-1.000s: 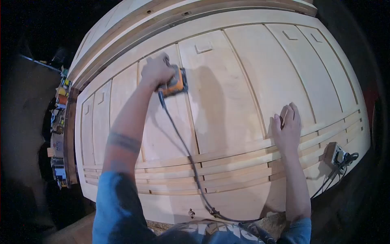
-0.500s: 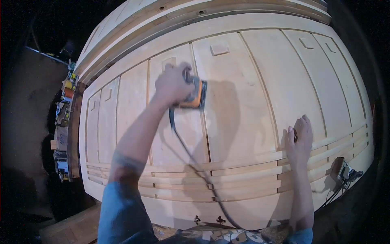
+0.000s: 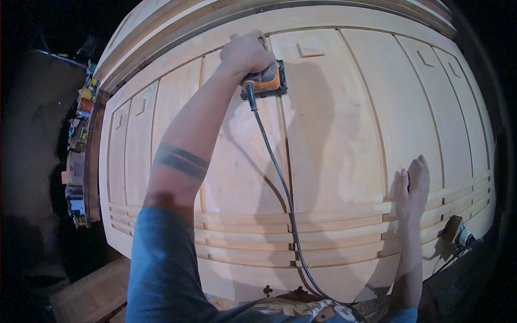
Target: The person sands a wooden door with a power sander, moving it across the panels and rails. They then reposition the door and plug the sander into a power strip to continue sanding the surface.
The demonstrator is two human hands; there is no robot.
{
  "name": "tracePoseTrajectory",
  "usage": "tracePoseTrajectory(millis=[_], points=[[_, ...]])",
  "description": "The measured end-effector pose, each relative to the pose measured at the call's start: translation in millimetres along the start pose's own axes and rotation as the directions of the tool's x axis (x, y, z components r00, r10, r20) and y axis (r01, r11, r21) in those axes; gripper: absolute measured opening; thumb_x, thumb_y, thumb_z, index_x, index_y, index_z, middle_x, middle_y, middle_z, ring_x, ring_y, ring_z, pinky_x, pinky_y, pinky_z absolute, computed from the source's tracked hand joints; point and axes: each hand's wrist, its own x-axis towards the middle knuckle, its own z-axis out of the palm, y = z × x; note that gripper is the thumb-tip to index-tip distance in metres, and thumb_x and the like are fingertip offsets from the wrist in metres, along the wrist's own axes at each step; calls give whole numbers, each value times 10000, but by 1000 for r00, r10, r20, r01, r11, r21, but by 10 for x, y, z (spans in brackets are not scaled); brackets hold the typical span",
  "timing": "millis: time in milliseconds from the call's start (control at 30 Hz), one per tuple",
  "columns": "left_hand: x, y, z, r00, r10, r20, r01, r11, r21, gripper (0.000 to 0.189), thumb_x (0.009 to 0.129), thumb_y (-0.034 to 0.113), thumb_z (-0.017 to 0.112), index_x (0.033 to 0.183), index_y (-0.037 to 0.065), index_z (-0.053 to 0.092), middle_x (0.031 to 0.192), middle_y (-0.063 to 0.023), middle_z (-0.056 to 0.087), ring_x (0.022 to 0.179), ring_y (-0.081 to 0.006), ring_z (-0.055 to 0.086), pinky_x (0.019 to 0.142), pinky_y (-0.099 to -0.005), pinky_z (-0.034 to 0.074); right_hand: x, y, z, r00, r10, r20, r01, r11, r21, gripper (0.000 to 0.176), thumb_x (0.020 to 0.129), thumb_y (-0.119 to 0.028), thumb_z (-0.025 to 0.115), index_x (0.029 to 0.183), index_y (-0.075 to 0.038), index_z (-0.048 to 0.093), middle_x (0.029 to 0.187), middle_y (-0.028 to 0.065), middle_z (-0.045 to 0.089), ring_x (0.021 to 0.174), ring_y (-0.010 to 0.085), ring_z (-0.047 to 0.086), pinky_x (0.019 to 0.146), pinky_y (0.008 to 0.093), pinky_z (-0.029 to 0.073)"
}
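The left hand (image 3: 247, 53) is clamped over the top of an orange-and-black electric sander (image 3: 265, 82) — pad partly over a groove (image 3: 288, 156) near the far edge of the panelled wooden workpiece (image 3: 342, 156), whose long axis runs side to side. The cord (image 3: 267, 141) trails nearward. The right hand (image 3: 414, 191) lies well apart, by the slats (image 3: 344, 212) — whether it grips anything, I cannot tell.
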Motion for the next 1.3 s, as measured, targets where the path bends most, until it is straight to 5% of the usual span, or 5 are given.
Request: tracePoseTrajectory(millis=[333, 1300], points=[[241, 106, 13, 998, 10, 56, -12, 1000, 29, 491, 716, 325, 673, 1191, 202, 648, 1232, -70, 657, 1215, -282, 561, 974, -419, 496, 9, 62, 15, 1000, 2, 22, -2, 1000, 14, 446, 969, -259, 565, 1321, 5, 489, 1474, 187, 435, 1358, 365, 410, 1131, 449, 331], [1385, -196, 148, 998, -58, 38, 59, 998, -30, 649, 614, 301, 772, 1247, 231, 644, 1283, -61, 652, 1188, -261, 616, 976, -386, 509, -12, 35, 58, 999, 17, -42, -11, 991, 134, 426, 919, -133, 577, 1296, 49, 497, 1443, 230, 460, 1342, 381, 436, 1122, 447, 338]])
